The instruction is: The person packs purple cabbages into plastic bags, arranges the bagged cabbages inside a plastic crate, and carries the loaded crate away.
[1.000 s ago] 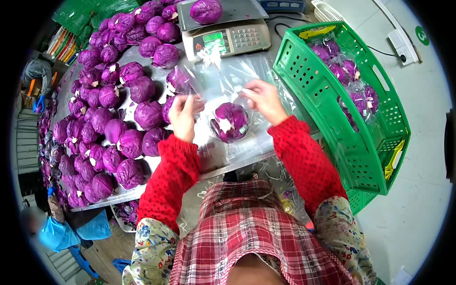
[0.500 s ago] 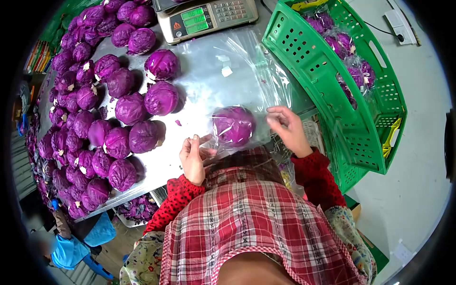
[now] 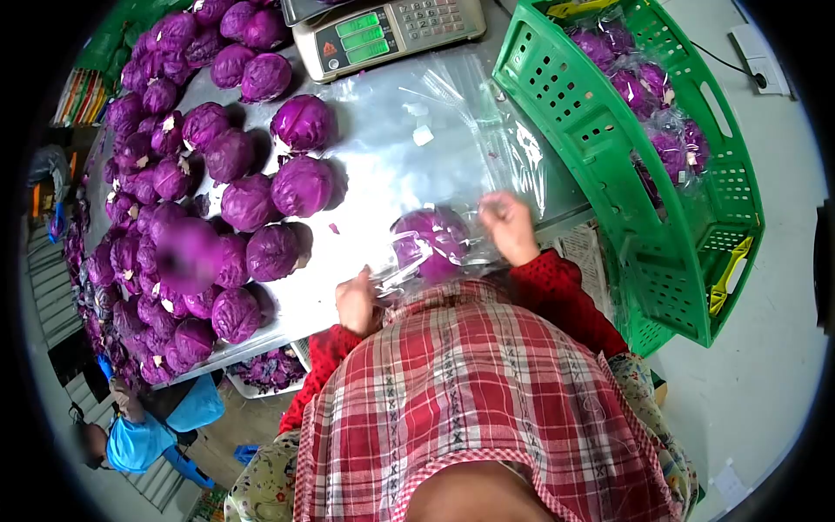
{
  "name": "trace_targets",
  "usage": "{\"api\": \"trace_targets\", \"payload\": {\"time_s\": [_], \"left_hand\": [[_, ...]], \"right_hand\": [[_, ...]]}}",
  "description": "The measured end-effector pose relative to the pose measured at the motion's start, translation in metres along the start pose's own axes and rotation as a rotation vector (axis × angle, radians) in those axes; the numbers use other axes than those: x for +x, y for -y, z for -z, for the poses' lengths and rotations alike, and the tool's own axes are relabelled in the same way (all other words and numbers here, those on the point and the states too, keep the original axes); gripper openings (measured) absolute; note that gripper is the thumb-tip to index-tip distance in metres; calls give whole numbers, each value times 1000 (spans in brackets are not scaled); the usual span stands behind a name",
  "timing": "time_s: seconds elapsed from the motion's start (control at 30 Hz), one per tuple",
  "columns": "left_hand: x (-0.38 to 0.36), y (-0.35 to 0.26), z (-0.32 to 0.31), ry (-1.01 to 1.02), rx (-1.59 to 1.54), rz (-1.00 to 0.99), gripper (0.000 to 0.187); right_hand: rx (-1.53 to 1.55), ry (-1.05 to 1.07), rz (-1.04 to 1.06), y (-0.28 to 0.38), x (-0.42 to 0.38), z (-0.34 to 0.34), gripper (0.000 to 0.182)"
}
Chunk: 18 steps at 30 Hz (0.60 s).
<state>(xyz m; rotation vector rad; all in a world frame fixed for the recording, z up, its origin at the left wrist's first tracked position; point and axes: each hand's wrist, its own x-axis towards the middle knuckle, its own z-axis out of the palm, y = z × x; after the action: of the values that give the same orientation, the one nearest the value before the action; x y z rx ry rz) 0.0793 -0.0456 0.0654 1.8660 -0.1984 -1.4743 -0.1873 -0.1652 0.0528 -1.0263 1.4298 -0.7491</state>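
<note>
A red cabbage lies at the near edge of the metal table, wrapped in a clear plastic bag that shines with creases. To its left, my left hand is closed with fingers pinched on the bag's edge. My right hand is at the cabbage's upper right, fingers curled together on the film. The exact grip of each hand is partly lost in the clear plastic. More flat clear bags lie beyond the cabbage, with small white labels on them.
Many unwrapped red cabbages cover the table's left side. A digital scale stands at the back. On the right, a green crate holds bagged cabbages. Another person in blue is at lower left.
My left hand's fingers have closed in on the film, and my right hand's spread fingers have curled together. The bag is drawn tighter over the cabbage. The view has shifted slightly.
</note>
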Motion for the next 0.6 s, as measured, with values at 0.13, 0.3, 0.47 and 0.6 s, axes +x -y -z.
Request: {"api": "trace_targets", "payload": {"time_s": [0.13, 0.3, 0.47, 0.6], "left_hand": [[-8, -30, -17, 53, 829, -195, 11], [10, -57, -21, 232, 1508, -1507, 62], [19, -73, -34, 691, 1057, -1042, 65], [-16, -116, -63, 722, 122, -306, 51]], "right_hand": [[-197, 118, 9, -16, -9, -6, 28], [-711, 222, 773, -5, -8, -13, 63], [108, 559, 416, -32, 27, -36, 51], [-51, 426, 213, 89, -17, 44, 51]]}}
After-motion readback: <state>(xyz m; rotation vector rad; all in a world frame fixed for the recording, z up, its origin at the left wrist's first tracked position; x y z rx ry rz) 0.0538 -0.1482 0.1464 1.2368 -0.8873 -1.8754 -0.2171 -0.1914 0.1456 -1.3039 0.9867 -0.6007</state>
